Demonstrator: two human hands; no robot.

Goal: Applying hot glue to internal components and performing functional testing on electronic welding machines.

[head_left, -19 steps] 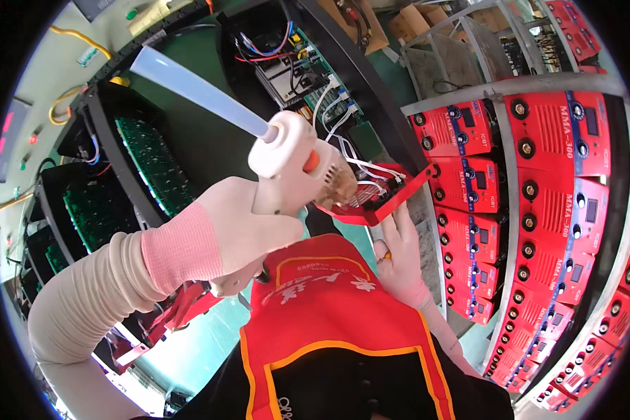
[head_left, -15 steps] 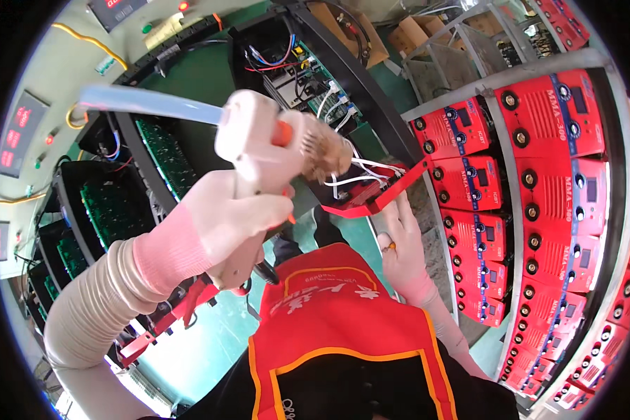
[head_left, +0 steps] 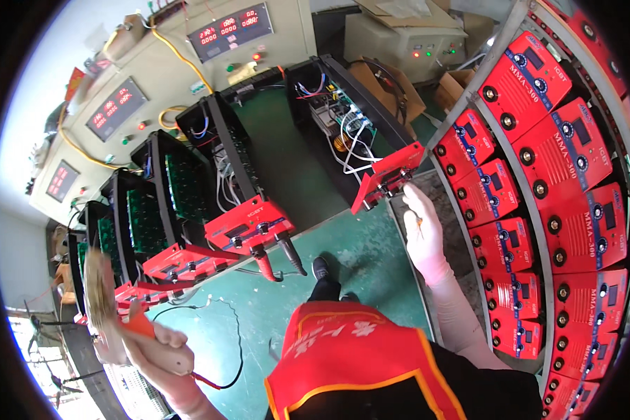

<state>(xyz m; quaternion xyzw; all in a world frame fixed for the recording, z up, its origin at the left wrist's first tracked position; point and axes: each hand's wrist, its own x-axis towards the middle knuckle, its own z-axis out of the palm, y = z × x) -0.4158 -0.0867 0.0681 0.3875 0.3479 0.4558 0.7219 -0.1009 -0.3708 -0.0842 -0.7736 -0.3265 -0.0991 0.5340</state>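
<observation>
At the lower left, my left hand (head_left: 171, 334), in a pale glove, is closed around a hot glue gun (head_left: 162, 355). Its brownish, glue-crusted nozzle end points up, and an orange trigger shows beside my fingers. A dark cord trails from its handle. My right hand (head_left: 425, 234), also gloved, has its fingers extended at the red front panel (head_left: 390, 175) of an uncovered welding machine, close to the panel's knobs. Whether the fingertips touch is hard to tell. White wires (head_left: 357, 155) run behind that panel toward a green circuit board (head_left: 357, 120).
More uncovered machines with red panels (head_left: 248, 225) stand in a row to the left, plug cables hanging from one. Behind them are grey consoles with red digital displays (head_left: 232, 31). Finished red welders (head_left: 511, 246) fill a metal rack on the right. Cardboard boxes (head_left: 456, 87) lie at the back.
My left hand has swung the glue gun from above the right-hand machine's wires down to the lower left. My right hand stays by that machine's panel. The view has shifted, showing more of the row.
</observation>
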